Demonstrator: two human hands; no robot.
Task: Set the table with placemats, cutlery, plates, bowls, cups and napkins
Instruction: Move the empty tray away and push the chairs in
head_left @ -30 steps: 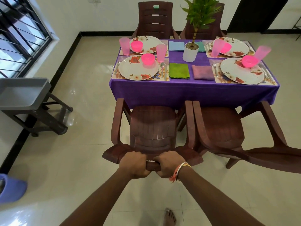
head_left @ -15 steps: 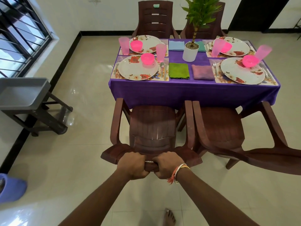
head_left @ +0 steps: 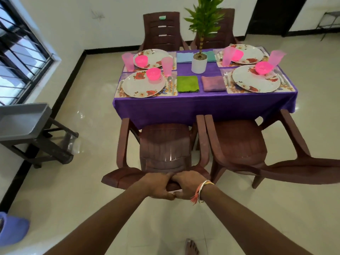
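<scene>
Plates (head_left: 141,87), bowls (head_left: 153,73), cups (head_left: 167,66) and napkins (head_left: 187,83) lie set on the desk (head_left: 202,109); left grip (head_left: 156,186) and right grip (head_left: 187,184) both clasp the chair (head_left: 165,142) back. A hard shove might jolt the desk, toppling cups.

Centre-frame chair (head_left: 165,144): moulded brown plastic, dull sheen. Purple tablecloth (head_left: 202,109): cloth, satin shine. Beige floor tiles (head_left: 64,199): glossy, reflective. Pink cups (head_left: 167,66): translucent plastic. Green napkin (head_left: 187,83): matt cloth. Floral plates (head_left: 143,86): smooth, glossy.

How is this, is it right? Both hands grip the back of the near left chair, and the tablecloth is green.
Not quite. The head view shows the tablecloth is purple; the left hand and right hand do grip the back of the near left chair.
</scene>
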